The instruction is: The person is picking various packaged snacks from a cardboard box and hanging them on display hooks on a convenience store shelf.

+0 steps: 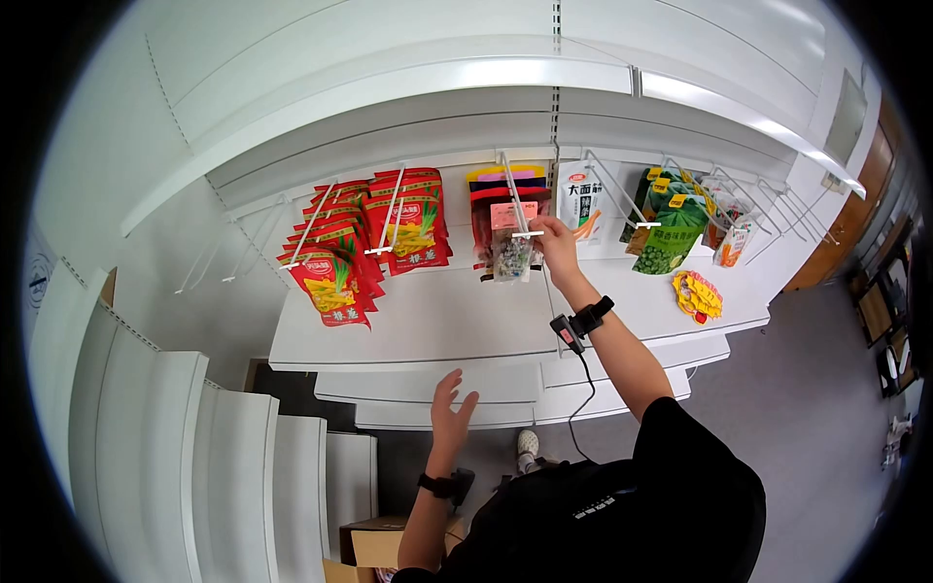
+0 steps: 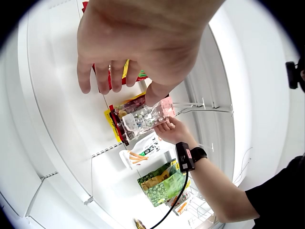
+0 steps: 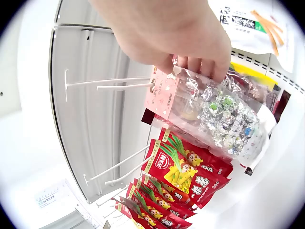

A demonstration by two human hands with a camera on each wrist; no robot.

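Note:
A clear bag with a pink header [image 1: 512, 255] hangs on a wire hook in front of other packets; foil-wrapped pieces show through it in the right wrist view [image 3: 224, 119]. The right hand [image 1: 559, 255] pinches its edge near the header, fingers curled behind the bag [image 3: 190, 43]. In the right wrist view the hook passes through the header's hole. Lower down, the left hand [image 1: 453, 418] is held in the air with fingers apart and nothing in it; in the left wrist view that hand [image 2: 138, 43] shows above the clear bag [image 2: 145, 117], its fingers loosely bent.
Red packets [image 1: 413, 228] hang in rows at the left. Right of the clear bag hang a white packet [image 1: 581, 199] and green packets [image 1: 671, 233]. Yellow packaging [image 1: 697, 296] lies on the shelf [image 1: 437, 316]. An opened cardboard box [image 1: 379, 546] stands low by the left arm.

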